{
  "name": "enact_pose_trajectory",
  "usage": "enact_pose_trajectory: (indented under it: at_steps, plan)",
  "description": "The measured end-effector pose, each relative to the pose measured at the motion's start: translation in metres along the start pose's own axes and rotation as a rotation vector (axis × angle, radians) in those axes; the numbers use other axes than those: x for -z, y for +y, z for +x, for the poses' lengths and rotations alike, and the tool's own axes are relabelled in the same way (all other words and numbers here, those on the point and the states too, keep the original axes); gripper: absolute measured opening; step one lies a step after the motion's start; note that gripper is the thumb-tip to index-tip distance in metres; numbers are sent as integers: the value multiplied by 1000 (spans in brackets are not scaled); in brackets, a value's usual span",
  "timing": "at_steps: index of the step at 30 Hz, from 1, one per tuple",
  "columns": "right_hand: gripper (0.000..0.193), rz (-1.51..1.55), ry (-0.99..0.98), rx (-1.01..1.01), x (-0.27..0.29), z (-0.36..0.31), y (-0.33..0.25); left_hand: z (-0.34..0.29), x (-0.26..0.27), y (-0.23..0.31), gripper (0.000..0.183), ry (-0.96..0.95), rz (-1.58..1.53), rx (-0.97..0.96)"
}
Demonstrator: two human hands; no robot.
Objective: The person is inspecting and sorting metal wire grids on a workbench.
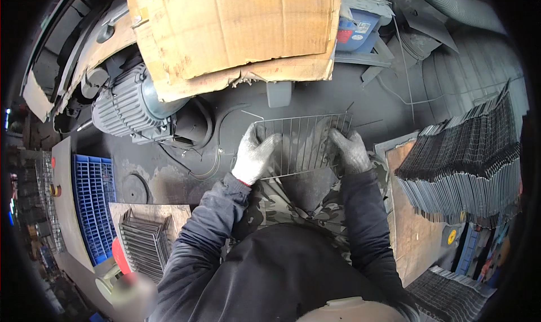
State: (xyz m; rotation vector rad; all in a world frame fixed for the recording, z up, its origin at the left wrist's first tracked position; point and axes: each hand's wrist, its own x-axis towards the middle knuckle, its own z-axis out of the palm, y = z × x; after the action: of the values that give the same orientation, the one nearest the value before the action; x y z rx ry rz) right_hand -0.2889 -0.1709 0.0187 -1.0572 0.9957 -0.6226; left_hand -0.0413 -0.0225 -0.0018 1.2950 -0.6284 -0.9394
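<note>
Between my two gloved hands I hold a wire rack [301,144], a flat rectangle of thin metal bars. My left hand [255,154], in a grey-white work glove, is closed around its left end with the thumb lying over the bars. On the opposite end, my right hand [350,150] grips the rack in a darker, soiled glove. The rack is above my lap, over camouflage trousers [270,201]. Fingers behind the rack are partly hidden. A few wire ends stick out past its upper corners.
A tall stack of wire racks [462,175] stands on a board at the right. Fewer racks [143,240] lean at the lower left, near a blue plastic crate [94,203]. An electric motor [132,105] sits at the left. Worn cardboard [236,34] hangs ahead.
</note>
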Motion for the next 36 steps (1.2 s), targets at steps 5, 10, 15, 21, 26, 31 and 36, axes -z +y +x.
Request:
enact_pose_trajectory:
  at_steps: [5,10,15,21,26,31,36]
  plan:
    - [22,104,144,136,-10,12,23,25,-9,-14,24,69,95,90]
    - [17,155,109,110,-64,35,49,20,43,-34,25,171,6,163]
    - [12,201,177,66,-80,39,61,24,64,-45,15,196,132,125]
    - [12,62,210,91,-13,18,20,27,-3,-52,27,150,130,168]
    - [9,32,103,97,-90,38,47,12,55,-27,17,275,17,151]
    - [20,-9,246,-78,-85,29,36,20,59,-36,20,174,80,228]
    - [17,47,226,81,-23,14,5,27,-6,-47,28,111,27,253]
